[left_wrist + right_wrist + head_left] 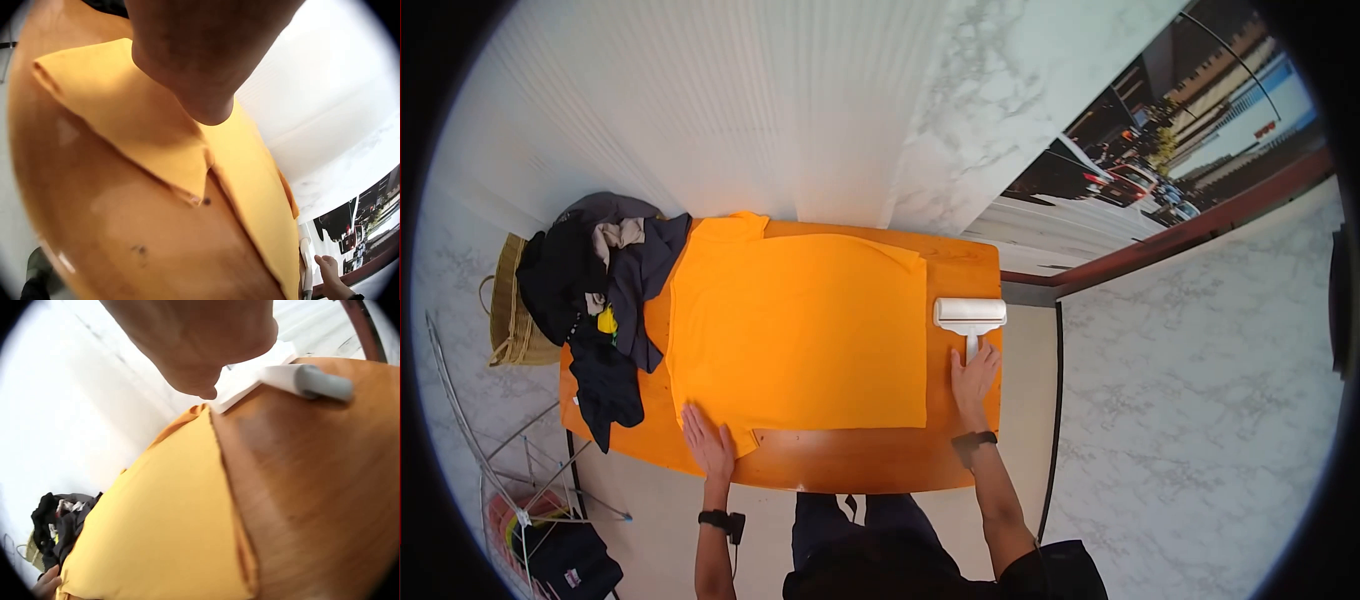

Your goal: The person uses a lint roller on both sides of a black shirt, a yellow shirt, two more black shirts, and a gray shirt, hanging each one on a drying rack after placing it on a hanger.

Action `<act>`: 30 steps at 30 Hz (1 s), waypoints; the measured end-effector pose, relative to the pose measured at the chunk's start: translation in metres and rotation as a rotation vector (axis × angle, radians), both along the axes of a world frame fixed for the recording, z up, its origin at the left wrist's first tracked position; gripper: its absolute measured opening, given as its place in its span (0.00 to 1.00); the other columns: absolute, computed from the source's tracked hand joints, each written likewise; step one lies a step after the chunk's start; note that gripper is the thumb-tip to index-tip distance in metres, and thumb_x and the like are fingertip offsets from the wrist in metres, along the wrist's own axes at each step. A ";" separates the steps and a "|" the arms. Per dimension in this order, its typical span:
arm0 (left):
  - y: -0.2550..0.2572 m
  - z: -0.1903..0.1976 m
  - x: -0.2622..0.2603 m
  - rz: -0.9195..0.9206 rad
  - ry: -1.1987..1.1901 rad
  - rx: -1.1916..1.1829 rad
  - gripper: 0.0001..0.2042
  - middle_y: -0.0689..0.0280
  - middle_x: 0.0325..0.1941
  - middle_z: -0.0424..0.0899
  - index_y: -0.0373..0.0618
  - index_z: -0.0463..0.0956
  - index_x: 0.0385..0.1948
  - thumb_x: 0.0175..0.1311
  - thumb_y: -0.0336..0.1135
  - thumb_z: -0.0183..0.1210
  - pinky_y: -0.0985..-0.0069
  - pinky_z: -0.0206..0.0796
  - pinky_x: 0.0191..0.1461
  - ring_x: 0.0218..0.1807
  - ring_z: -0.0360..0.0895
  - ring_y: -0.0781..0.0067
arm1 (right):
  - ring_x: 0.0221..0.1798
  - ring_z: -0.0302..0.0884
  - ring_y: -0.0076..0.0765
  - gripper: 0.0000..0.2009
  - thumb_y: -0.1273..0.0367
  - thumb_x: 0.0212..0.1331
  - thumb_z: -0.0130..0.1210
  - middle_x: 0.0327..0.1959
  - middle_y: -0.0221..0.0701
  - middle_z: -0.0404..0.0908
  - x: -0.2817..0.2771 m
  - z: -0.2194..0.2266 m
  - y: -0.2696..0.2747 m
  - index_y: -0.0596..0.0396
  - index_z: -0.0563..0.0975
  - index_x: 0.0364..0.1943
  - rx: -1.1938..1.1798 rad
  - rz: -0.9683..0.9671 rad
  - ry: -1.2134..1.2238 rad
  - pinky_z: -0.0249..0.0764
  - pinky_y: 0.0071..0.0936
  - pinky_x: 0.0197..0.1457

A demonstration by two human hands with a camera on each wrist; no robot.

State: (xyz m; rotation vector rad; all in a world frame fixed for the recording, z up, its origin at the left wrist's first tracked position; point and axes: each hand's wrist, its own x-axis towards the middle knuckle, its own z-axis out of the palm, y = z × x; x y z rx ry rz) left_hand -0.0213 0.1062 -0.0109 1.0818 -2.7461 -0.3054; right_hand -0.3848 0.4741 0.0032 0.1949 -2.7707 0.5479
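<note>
An orange T-shirt (800,330) lies spread flat on the wooden table, its hem toward the right. My left hand (708,440) rests on the shirt near its lower left sleeve, with the fingers straight. That sleeve (169,150) shows close below the hand in the left wrist view. Toward the table's right edge lies a white lint roller (970,313), its handle pointing back at me. My right hand (973,385) is at that handle, thumb to one side and fingers to the other. In the right wrist view, the handle's grey end (328,384) sticks out past the hand.
Dark crumpled clothes (615,270) are heaped on the table's left end, beside a woven basket (515,310). A metal rack (525,515) stands at the lower left. Behind the wooden table (850,460) rises a pale wall (820,120).
</note>
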 end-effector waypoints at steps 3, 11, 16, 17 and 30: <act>0.009 -0.003 0.026 0.043 -0.097 0.013 0.37 0.45 0.78 0.45 0.33 0.45 0.73 0.67 0.42 0.51 0.56 0.37 0.79 0.79 0.43 0.46 | 0.52 0.72 0.57 0.23 0.58 0.57 0.63 0.48 0.46 0.72 -0.010 -0.019 0.020 0.59 0.70 0.48 0.035 -0.062 -0.264 0.74 0.50 0.48; 0.014 0.007 0.056 0.026 -0.191 0.173 0.38 0.48 0.79 0.44 0.34 0.46 0.73 0.66 0.44 0.53 0.59 0.38 0.79 0.79 0.42 0.48 | 0.36 0.80 0.55 0.19 0.56 0.65 0.55 0.29 0.45 0.78 -0.013 -0.027 0.043 0.62 0.74 0.43 -0.166 -0.005 -0.329 0.73 0.48 0.37; -0.014 0.011 0.081 -0.060 -0.104 0.145 0.31 0.47 0.69 0.62 0.34 0.59 0.67 0.65 0.42 0.54 0.58 0.48 0.74 0.72 0.56 0.46 | 0.28 0.74 0.46 0.19 0.57 0.68 0.52 0.25 0.44 0.76 0.100 0.034 0.034 0.64 0.74 0.41 -0.530 -0.003 -0.519 0.68 0.42 0.33; -0.028 0.011 0.082 -0.111 -0.061 0.120 0.28 0.47 0.63 0.70 0.35 0.64 0.64 0.65 0.40 0.54 0.58 0.54 0.71 0.67 0.63 0.45 | 0.22 0.70 0.32 0.15 0.59 0.68 0.52 0.21 0.33 0.72 0.134 0.036 0.023 0.60 0.73 0.40 -0.558 0.028 -0.506 0.65 0.31 0.26; -0.165 0.010 0.059 -0.529 -0.055 0.208 0.31 0.53 0.41 0.75 0.57 0.62 0.70 0.62 0.24 0.51 0.56 0.66 0.52 0.44 0.74 0.51 | 0.42 0.78 0.66 0.18 0.60 0.65 0.52 0.35 0.57 0.80 0.413 0.063 -0.271 0.64 0.74 0.45 -0.319 0.267 -0.796 0.73 0.50 0.46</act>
